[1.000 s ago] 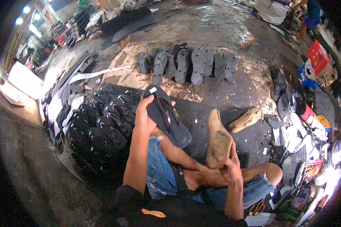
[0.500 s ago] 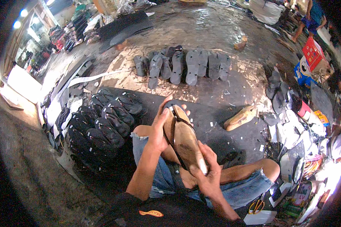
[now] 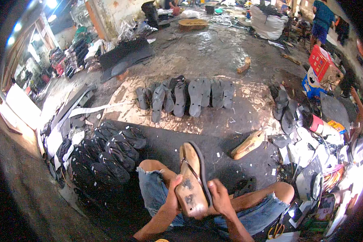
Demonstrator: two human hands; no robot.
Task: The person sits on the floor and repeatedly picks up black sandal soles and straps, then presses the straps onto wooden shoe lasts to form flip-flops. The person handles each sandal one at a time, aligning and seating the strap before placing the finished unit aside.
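Between my knees I hold a wooden shoe last (image 3: pixel 192 198) with a dark flip-flop sandal (image 3: pixel 206 179) on it, its strap crossing the last. The toe end points away from me. My left hand (image 3: pixel 174 195) is closed round the left side of the last near its heel. Along the right edge, my right hand (image 3: pixel 219 197) grips the sandal's sole with bent fingers; its fingertips are partly hidden. A second wooden last (image 3: pixel 248 146) lies on the dark mat (image 3: pixel 213 151), ahead and to the right.
Several strapped black sandals (image 3: pixel 116 167) are grouped at my left. Dark soles (image 3: pixel 195 97) stand in a row farther ahead. Scraps (image 3: pixel 310 155), scissors (image 3: pixel 276 230) and a red box (image 3: pixel 324 66) are on the right. Another person (image 3: pixel 322 22) stands at the far right.
The last and sandal have turned, so the sole's edge now shows on the right. My left hand has moved from the toe end down toward the heel. The view has tilted up.
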